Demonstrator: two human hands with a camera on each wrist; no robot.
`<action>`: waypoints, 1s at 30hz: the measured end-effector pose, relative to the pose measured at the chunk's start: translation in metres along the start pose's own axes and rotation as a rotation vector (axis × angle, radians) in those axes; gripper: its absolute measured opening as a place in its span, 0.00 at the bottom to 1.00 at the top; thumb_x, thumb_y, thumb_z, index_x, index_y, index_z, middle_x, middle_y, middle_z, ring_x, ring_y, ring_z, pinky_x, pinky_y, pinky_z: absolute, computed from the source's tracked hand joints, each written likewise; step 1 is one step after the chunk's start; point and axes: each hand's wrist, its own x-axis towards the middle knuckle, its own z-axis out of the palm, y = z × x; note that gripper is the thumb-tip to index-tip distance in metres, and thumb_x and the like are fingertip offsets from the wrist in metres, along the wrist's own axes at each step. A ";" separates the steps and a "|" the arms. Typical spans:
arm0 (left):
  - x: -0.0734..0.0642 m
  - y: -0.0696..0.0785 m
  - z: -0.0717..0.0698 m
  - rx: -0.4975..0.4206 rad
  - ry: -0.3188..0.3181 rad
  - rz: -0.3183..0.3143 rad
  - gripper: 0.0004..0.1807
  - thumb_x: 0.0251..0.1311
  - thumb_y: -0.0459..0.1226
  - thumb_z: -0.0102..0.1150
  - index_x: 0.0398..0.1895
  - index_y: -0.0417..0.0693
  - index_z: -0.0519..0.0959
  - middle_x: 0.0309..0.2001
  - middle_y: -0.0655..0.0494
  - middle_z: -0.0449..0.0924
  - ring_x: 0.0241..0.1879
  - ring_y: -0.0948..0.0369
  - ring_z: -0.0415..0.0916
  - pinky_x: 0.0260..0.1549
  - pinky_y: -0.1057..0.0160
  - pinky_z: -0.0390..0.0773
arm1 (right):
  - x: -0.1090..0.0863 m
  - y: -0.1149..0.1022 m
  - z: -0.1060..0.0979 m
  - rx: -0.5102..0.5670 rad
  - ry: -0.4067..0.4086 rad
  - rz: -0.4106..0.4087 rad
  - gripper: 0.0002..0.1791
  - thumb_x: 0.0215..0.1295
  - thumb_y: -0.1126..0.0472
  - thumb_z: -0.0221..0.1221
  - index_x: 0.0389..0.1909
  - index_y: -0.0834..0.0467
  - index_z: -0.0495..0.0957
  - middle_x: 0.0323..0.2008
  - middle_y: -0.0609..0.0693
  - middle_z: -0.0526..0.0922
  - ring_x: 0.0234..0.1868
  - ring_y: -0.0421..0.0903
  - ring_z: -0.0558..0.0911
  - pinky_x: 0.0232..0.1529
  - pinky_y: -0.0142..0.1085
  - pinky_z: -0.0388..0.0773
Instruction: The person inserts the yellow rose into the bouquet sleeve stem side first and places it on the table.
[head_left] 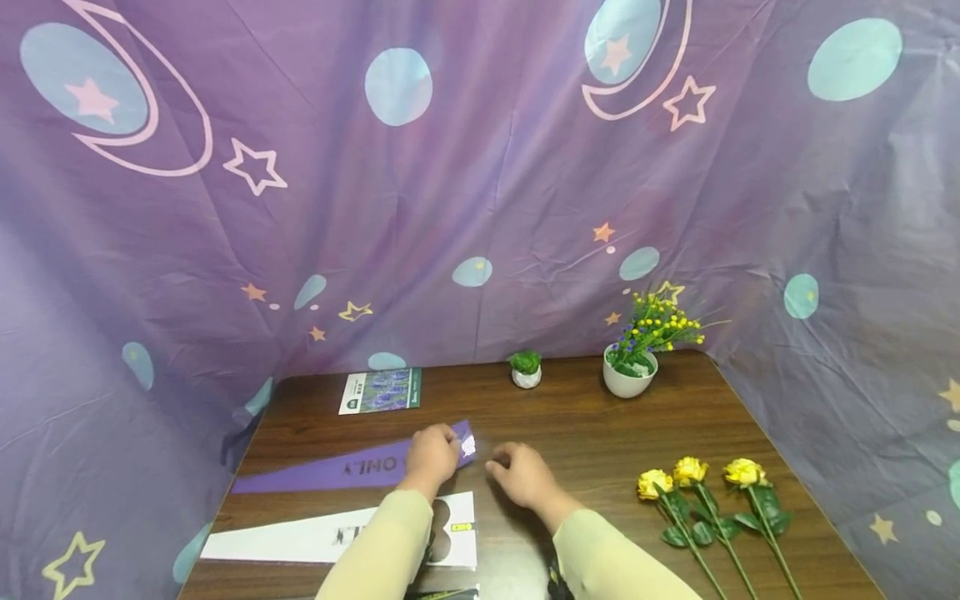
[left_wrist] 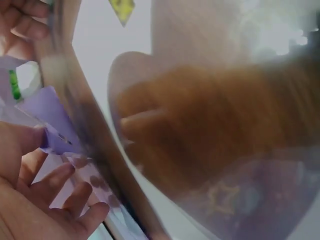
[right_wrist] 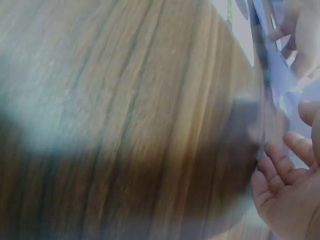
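A long tapering purple flower sleeve (head_left: 315,475) with dark lettering lies across the left of the table. My left hand (head_left: 433,454) is over its wide end at the right. In the left wrist view, the thumb and a finger pinch the edge of the purple sleeve (left_wrist: 50,107), while the other fingers spread loosely. Just right of that wide end, my right hand (head_left: 525,477) is held with loosely bent fingers and nothing in them. The right wrist view shows the same right hand (right_wrist: 292,192) with its fingers apart, near the purple film.
Nearer me lies a white sleeve (head_left: 277,537) with a clear window, partly under my left forearm. Three yellow roses (head_left: 690,472) lie at the right. Along the back stand a small green plant (head_left: 527,369), a white flower pot (head_left: 628,379) and a printed card (head_left: 381,391).
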 end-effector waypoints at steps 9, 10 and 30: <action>-0.010 0.025 -0.006 -0.209 0.021 0.016 0.08 0.63 0.38 0.69 0.40 0.42 0.88 0.42 0.46 0.90 0.45 0.45 0.87 0.48 0.45 0.83 | 0.009 -0.010 0.001 0.192 0.040 0.046 0.15 0.74 0.59 0.61 0.43 0.70 0.84 0.33 0.55 0.87 0.37 0.53 0.86 0.46 0.51 0.84; -0.011 0.027 -0.006 -0.242 0.027 0.018 0.07 0.62 0.37 0.69 0.39 0.42 0.88 0.41 0.46 0.90 0.44 0.45 0.87 0.48 0.45 0.83 | 0.010 -0.011 0.000 0.206 0.043 0.051 0.14 0.74 0.60 0.61 0.42 0.69 0.84 0.32 0.54 0.87 0.34 0.51 0.85 0.43 0.49 0.84; -0.023 0.042 -0.016 -0.211 -0.036 -0.131 0.11 0.55 0.44 0.70 0.25 0.51 0.79 0.27 0.57 0.81 0.28 0.57 0.77 0.28 0.56 0.76 | 0.014 -0.016 -0.002 0.130 0.054 -0.001 0.04 0.66 0.68 0.64 0.32 0.63 0.86 0.27 0.50 0.86 0.30 0.42 0.81 0.36 0.41 0.82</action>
